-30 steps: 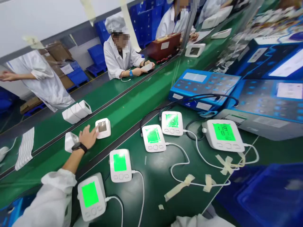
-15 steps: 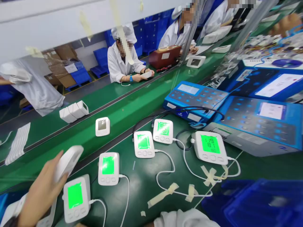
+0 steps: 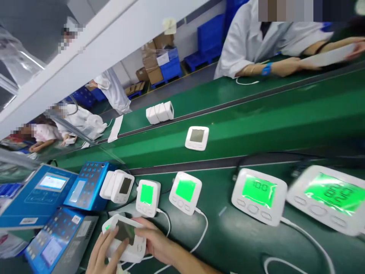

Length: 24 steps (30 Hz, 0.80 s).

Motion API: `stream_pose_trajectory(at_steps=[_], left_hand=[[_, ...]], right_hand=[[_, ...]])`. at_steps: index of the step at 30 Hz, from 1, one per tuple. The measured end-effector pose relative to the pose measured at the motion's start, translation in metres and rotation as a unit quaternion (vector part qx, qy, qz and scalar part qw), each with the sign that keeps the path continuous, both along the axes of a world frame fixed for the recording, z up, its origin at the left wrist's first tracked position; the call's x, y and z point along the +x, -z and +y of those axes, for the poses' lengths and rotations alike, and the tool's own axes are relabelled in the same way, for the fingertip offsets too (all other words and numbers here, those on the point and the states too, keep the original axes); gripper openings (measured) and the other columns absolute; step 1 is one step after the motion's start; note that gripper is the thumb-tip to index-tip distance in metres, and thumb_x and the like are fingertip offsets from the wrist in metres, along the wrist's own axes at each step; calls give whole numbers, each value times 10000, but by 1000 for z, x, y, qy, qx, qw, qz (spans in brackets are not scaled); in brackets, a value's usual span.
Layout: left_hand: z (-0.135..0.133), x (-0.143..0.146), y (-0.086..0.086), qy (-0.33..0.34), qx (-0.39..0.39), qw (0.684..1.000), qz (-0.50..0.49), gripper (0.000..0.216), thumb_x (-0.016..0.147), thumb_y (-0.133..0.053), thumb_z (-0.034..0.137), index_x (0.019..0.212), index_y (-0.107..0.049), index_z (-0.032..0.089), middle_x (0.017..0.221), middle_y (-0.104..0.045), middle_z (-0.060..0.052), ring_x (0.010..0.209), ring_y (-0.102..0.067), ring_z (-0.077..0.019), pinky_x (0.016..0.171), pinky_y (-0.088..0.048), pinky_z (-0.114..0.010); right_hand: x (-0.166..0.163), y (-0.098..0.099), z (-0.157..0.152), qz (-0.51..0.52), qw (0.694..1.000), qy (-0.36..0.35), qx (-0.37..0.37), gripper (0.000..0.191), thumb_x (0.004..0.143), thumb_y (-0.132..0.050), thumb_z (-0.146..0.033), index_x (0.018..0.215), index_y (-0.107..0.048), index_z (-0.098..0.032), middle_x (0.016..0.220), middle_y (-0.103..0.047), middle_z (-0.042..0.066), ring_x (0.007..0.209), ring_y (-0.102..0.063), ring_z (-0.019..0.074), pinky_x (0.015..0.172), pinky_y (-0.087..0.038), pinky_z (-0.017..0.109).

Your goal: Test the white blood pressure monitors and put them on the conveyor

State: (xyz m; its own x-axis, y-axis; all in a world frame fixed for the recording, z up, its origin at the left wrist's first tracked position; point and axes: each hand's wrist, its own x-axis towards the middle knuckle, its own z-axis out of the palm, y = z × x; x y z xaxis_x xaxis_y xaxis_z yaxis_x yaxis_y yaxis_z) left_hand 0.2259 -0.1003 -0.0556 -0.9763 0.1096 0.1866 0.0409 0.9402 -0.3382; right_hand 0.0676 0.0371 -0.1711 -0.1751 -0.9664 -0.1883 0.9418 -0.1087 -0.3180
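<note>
A white blood pressure monitor [image 3: 133,247] with a dark screen is held between my two hands at the lower left. My right hand [image 3: 155,238] grips its right side, thumb over the front. The fingers of my left hand [image 3: 104,253] lie across its front and left edge. Just behind it a bit of green lit screen [image 3: 106,225] shows, mostly covered. Close by on the bench stand a lit monitor [image 3: 146,196] and another lit monitor [image 3: 185,192], both with white cables plugged in.
Two more lit monitors, one nearer [image 3: 259,196] and one at the right edge [image 3: 327,199], stand on the bench. Blue test boxes [image 3: 85,186] and unlit monitors [image 3: 121,186] are at left. One monitor [image 3: 196,137] lies on the green belt [image 3: 242,125]. A co-worker [image 3: 251,45] sits opposite.
The view has swung left and closer to the bench. My left hand has brought the monitor in over the bench, and my right hand has come to hold it too.
</note>
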Motion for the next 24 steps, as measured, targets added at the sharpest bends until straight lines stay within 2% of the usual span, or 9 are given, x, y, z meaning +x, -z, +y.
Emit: stream_pose_trajectory(at_steps=[3, 5, 6, 8, 10, 12, 16, 19, 24], left_hand=[[0, -5, 3, -108, 114, 987, 27, 514, 965, -538, 179, 1415, -624, 413, 1565, -510, -44, 1415, -510, -344, 1037, -561, -444], [1, -17, 3, -198, 289, 933, 77, 459, 956, -615, 329, 1412, -612, 391, 1566, -501, -74, 1396, -523, -381, 999, -584, -471], [2, -25, 1, -246, 396, 878, 110, 508, 925, -671, 406, 1425, -587, 383, 1554, -515, -86, 1375, -542, -395, 976, -596, -475], [3, -41, -4, -322, 594, 721, 152, 672, 831, -769, 524, 1443, -539, 367, 1510, -570, -92, 1324, -585, -407, 932, -614, -459], [4, -57, -11, -380, 711, 572, 150, 824, 686, -857, 621, 1390, -568, 306, 1406, -655, -118, 1230, -642, -431, 848, -631, -440], [6, -68, -15, -416, 745, 501, 143, 913, 594, -898, 661, 1358, -587, 270, 1294, -715, -131, 1151, -681, -432, 793, -628, -422], [25, -79, -8, -408, 763, 480, 143, 1098, 607, -967, 491, 1538, -406, 334, 1211, -753, -82, 1151, -698, -369, 887, -602, -402], [45, -81, 3, -399, 784, 454, 143, 1110, 598, -983, 447, 1529, -414, 241, 1239, -741, -113, 1197, -675, -379, 938, -595, -412], [48, -80, -3, -398, 748, 502, 172, 920, 684, -933, 455, 1461, -485, 246, 1276, -729, -97, 1173, -690, -359, 875, -618, -388]], right_hand=[[5, -5, 3, 11, 1000, 20, 3, 807, 615, -913, -426, 1328, -585, -241, 859, -718, 7, 643, -641, 172, 495, -445, 229], [3, -8, 5, 11, 999, 36, -6, 786, 639, -901, -415, 1328, -559, -254, 848, -705, -12, 619, -628, 157, 473, -423, 216], [0, -10, 6, 10, 999, 44, -13, 791, 650, -900, -416, 1338, -541, -261, 853, -701, -17, 622, -628, 153, 471, -421, 214], [-5, -11, 8, 10, 997, 68, -24, 826, 687, -899, -423, 1389, -491, -275, 883, -707, -18, 648, -637, 154, 481, -423, 214], [-9, -10, 9, 17, 995, 97, -26, 847, 710, -905, -402, 1420, -460, -276, 929, -723, -7, 675, -648, 158, 491, -414, 213], [-8, -8, 8, 35, 992, 117, -24, 838, 716, -913, -357, 1419, -467, -267, 988, -743, 13, 699, -666, 166, 512, -415, 221], [0, -6, 3, 2, 988, 146, -53, 836, 735, -909, -281, 1433, -450, -272, 1218, -726, 54, 1028, -708, 245, 821, -533, 334], [4, -6, 1, -31, 985, 157, -65, 858, 742, -889, -251, 1452, -408, -280, 1278, -709, 63, 1167, -676, 279, 948, -506, 393], [-2, -7, 1, 59, 989, 121, -55, 752, 734, -802, -246, 1399, -450, -264, 1191, -733, 56, 1099, -682, 273, 897, -496, 382]])
